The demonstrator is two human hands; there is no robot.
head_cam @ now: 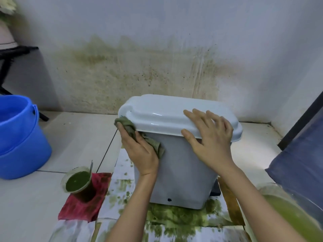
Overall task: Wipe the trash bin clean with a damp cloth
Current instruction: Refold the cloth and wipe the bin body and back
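Head view looked down on a pale grey trash bin (pixel 181 172) that stood on a paper sheet (pixel 122 172) smeared with green stains. Nearest the camera, both bare forearms reached in toward the bin. The left hand (pixel 141 151) lay flat against the bin's left front corner, fingers fairly straight, pressing a crumpled olive-green cloth (pixel 132 131) onto the plastic just under the lid's rim. The cloth bunched up at the lid's left edge and trailed down across the bin's front face. The right hand (pixel 209 135) rested on the white lid (pixel 157 109), fingers spread and relaxed over its right front edge, thumb down on the rim, gripping nothing. A small dark spot (pixel 169 200) showed low on the bin's front wall. Left of the bin, a clear cup (pixel 76 180) of dark green liquid sat on a red cloth (pixel 83 205). Farther left of the bin stood a blue bucket (pixel 19 137) holding water. Right of the bin hung blue fabric (pixel 300 158). Behind the bin rose a white wall (pixel 157 32) with a wide yellow-green stained patch just above the lid.
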